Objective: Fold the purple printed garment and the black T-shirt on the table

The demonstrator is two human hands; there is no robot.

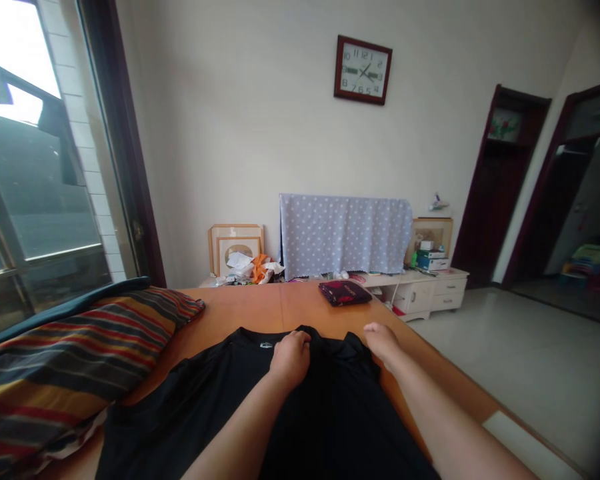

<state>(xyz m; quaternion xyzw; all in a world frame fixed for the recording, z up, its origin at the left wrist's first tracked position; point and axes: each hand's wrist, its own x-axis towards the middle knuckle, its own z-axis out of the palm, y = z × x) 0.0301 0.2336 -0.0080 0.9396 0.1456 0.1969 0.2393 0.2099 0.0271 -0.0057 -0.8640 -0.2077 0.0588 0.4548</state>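
Observation:
A black T-shirt (330, 407) lies spread over the wooden table, its collar with a small light label toward the far side. My left hand (293, 358) is closed on the shirt's fabric at the collar, right of the label. At the shirt's right side, my right hand (381, 343) is closed beside the raised sleeve edge and appears to grip it; its fingertips are partly hidden. Farther back on the table rests a folded dark red item (345, 293) with lettering, apart from both hands.
The wooden table (240, 307) has a striped cloth bundle (85, 347) at its left. Behind it, a low white cabinet (425, 293) carries framed pictures, boxes and a polka-dot cloth (345, 237) draped over something. A clock (363, 70) hangs on the wall; doorways stand right.

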